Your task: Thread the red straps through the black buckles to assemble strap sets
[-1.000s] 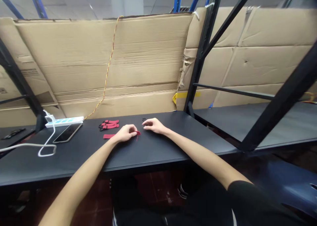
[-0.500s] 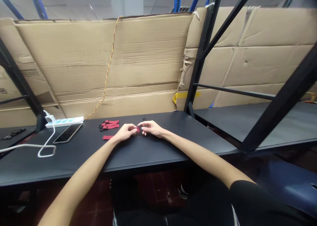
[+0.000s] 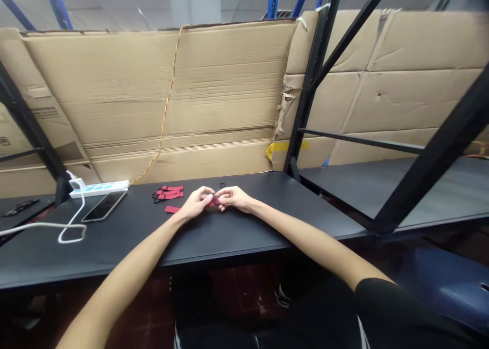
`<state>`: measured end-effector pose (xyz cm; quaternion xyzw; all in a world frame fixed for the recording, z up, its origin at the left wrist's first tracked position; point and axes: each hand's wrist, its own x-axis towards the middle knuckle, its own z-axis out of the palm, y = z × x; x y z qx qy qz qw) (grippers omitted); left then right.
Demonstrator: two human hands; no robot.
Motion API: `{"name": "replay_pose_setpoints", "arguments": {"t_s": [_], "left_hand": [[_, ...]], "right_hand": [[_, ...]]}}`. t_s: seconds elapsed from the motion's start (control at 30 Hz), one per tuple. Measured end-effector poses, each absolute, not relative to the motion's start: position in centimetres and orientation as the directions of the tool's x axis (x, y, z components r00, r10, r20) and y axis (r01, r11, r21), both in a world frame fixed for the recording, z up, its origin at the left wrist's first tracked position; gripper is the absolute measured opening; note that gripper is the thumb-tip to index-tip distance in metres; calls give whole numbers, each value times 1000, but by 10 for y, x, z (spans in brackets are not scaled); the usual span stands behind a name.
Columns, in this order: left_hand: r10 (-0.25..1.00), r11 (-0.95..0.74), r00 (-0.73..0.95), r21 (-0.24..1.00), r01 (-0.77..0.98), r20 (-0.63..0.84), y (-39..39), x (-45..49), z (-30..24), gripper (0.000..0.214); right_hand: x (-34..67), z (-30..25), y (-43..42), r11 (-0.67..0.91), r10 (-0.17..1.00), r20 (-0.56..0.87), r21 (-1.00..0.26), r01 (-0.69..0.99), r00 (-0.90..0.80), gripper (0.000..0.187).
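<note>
Left hand (image 3: 195, 204) and right hand (image 3: 236, 198) met, fingers clamped on red strap (image 3: 213, 202), black table (image 3: 275, 211), cardboard wall (image 3: 171, 94).

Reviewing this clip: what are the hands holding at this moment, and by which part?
A short red strap, pinched by its opposite ends between the fingertips of the left hand and the right hand; the fingers hide much of it.

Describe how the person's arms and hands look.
The left hand and the right hand are bare: no gloves, watch or bracelet show. A black short sleeve covers the upper right arm.
</note>
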<state>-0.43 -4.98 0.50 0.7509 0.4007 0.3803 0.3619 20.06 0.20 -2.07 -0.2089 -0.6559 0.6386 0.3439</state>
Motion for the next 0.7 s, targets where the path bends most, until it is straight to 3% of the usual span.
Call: {"name": "replay_pose_setpoints", "arguments": {"t_s": [0.2,0.33,0.47,0.7], "left_hand": [[822,-506,480,779,372,305,-52,-1,4,25],[829,-540,418,724,430,371,-51,-1,4,23],[814,-574,361,728,375,456,-50,-3,9,24],[839,-542,352,691,478,415,-51,-4,5,28]], "right_hand": [[199,-20,0,129,705,191,-981,-142,-683,43],[197,-18,-2,167,738,214,-977,-134,-639,39],[196,-18,-3,147,782,197,-980,-132,-591,42],[194,-19,-4,198,761,254,-967,-160,-597,46]]}}
